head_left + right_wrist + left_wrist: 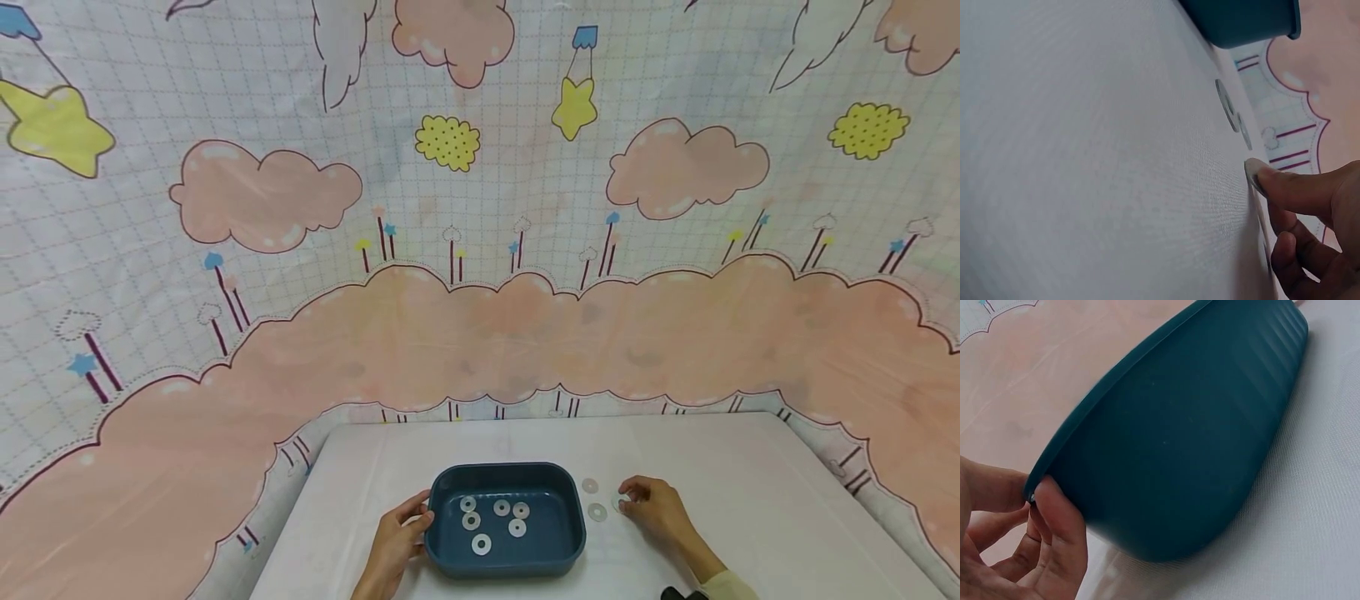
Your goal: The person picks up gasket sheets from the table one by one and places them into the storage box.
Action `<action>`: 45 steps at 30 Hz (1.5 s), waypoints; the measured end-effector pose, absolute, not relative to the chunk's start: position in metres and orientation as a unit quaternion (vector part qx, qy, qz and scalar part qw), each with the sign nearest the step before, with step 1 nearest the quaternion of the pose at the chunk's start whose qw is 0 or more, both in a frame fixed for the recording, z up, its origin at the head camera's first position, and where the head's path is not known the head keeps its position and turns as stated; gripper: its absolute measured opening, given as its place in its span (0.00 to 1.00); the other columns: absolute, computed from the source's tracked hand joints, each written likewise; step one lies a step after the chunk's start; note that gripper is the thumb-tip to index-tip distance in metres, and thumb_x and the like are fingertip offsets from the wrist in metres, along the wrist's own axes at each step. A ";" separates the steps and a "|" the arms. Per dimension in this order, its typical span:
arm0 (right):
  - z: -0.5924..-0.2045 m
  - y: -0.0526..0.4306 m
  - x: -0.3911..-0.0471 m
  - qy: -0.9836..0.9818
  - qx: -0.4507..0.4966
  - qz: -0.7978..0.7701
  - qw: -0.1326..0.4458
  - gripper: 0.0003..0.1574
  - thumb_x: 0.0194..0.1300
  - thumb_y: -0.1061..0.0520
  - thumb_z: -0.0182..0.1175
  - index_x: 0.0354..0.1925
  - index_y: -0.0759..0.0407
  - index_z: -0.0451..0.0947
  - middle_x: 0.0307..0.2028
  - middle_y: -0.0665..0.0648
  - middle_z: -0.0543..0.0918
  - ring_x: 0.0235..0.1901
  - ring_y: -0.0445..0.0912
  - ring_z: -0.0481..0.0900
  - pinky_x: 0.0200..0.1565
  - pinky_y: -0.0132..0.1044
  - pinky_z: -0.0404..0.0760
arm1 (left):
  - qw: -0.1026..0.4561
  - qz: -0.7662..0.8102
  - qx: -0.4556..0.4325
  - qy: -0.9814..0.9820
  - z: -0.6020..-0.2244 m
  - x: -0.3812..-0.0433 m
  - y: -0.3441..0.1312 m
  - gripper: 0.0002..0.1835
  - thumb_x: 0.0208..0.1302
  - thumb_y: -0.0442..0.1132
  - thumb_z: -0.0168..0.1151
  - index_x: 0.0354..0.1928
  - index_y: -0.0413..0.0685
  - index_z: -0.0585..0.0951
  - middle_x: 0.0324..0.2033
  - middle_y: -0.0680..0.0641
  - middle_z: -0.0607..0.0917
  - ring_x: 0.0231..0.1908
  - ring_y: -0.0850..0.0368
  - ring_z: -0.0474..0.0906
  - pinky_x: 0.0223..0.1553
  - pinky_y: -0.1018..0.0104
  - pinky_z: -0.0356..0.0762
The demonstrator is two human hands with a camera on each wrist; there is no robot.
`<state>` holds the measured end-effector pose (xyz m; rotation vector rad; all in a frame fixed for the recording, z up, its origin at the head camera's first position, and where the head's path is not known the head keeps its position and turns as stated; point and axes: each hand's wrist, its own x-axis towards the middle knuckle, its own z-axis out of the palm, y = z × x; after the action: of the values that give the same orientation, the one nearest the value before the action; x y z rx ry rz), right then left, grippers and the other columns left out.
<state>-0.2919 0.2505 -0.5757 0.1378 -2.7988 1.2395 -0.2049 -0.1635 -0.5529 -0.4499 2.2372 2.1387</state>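
Observation:
A dark blue rectangular tray (504, 568) sits on the white table with several flat washers (482, 544) lying inside. My left hand (397, 533) pinches the tray's left rim; the left wrist view has the thumb (997, 486) on one side of the rim and curled fingers on the other. To the right of the tray, my right hand (656, 510) is down at the tabletop, with thumb and fingertips curled at a pale washer (617, 502) that they partly hide. Two more washers, one nearer (597, 512) and one farther (590, 485), lie flat between tray and right hand.
The white-covered table (757, 492) extends past the tray on both sides. Behind it hangs a patterned cloth (525, 342) with clouds and stars. A small black object (682, 593) is at the right forearm, near the bottom edge of the head view.

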 end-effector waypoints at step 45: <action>-0.494 0.201 -0.287 -0.787 0.125 0.602 -0.060 0.14 0.64 0.62 0.63 0.45 0.71 0.79 0.33 0.58 0.83 0.32 0.48 0.81 0.30 0.33 0.81 | 0.001 0.688 -0.142 0.712 -0.552 -0.210 -0.160 0.26 0.66 0.32 0.59 0.66 0.36 0.72 0.43 0.47 0.73 0.37 0.56 0.75 0.27 0.65 0.73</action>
<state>-0.2865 0.2009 -0.4939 0.4086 -2.5712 1.9659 -0.2104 -0.1602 -0.5515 -0.4443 2.2350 2.1605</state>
